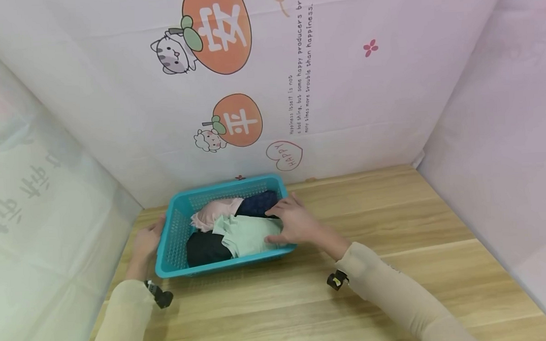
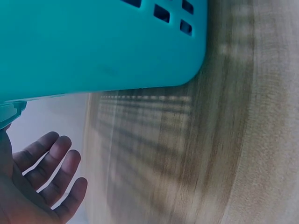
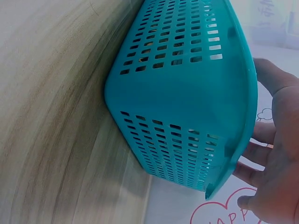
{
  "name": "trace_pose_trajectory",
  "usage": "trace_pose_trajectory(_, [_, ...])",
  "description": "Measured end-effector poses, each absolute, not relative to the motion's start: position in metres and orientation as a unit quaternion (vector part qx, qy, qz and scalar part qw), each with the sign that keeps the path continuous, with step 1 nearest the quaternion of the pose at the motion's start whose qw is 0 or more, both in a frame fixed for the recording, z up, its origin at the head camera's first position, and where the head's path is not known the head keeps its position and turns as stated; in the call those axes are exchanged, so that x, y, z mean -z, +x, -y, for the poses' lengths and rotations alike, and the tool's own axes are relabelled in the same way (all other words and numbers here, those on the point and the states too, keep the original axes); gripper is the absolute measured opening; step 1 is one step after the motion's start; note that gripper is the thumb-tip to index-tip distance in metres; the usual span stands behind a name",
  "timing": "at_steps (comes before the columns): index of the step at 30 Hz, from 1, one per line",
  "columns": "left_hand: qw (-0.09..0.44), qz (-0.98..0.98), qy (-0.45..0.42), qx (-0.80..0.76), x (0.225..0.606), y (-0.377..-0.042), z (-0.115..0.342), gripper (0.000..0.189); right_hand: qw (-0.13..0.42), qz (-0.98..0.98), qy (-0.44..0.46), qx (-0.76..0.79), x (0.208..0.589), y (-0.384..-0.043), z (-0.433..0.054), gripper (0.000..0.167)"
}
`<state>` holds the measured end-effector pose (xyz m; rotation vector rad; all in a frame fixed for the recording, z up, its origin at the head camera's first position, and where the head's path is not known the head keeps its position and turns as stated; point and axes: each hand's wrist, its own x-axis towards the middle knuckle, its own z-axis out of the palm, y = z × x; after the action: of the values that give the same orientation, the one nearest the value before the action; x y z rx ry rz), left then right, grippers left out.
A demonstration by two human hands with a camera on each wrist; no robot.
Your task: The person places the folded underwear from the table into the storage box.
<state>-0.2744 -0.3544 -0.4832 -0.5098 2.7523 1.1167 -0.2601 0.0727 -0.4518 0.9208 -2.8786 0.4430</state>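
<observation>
A turquoise plastic basket (image 1: 213, 268) with perforated walls stands on the wooden table. Inside lie a pink cloth (image 1: 217, 212), a dark navy cloth (image 1: 257, 204), a mint green cloth (image 1: 250, 236) and a black cloth (image 1: 207, 248). My left hand (image 1: 147, 242) is at the basket's left side; in the left wrist view its four fingers (image 2: 60, 172) are spread loosely beside the wall, with the thumb mostly hidden. Over the right rim reaches my right hand (image 1: 295, 223), its fingers spread apart and thumb overlapping the mint green cloth in the head view.
White printed sheets (image 1: 343, 101) enclose the table at the back, left and right. The basket's back rim is close to the rear sheet. Bare wooden tabletop (image 1: 371, 212) extends to the right and in front. Each sleeve has a small black device (image 1: 337, 279) at the wrist.
</observation>
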Motion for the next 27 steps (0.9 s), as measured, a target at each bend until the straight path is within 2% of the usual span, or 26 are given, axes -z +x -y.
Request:
trace_pose_trajectory(6, [0.063,-0.912,-0.164,-0.370,0.481,-0.275,0.357,0.105,0.092,0.918,0.332,-0.197,0.450,-0.263,-0.073,0.038])
trace_pose_trajectory(10, [0.051,-0.918,-0.153,-0.364,0.479,-0.276,0.358,0.099,0.111,0.906,0.345,-0.220,0.448,-0.265,-0.073,0.028])
trace_pose_trajectory(18, [0.032,-0.932,-0.131,-0.335,0.470,-0.278,0.353,0.084,0.094,0.903,0.346,-0.235,0.442,-0.271,-0.081,0.024])
trace_pose_trajectory(27, [-0.053,-0.964,-0.048,-0.257,0.454,-0.274,0.344,0.058,0.072,0.909,0.350,-0.215,0.439,-0.278,-0.092,0.025])
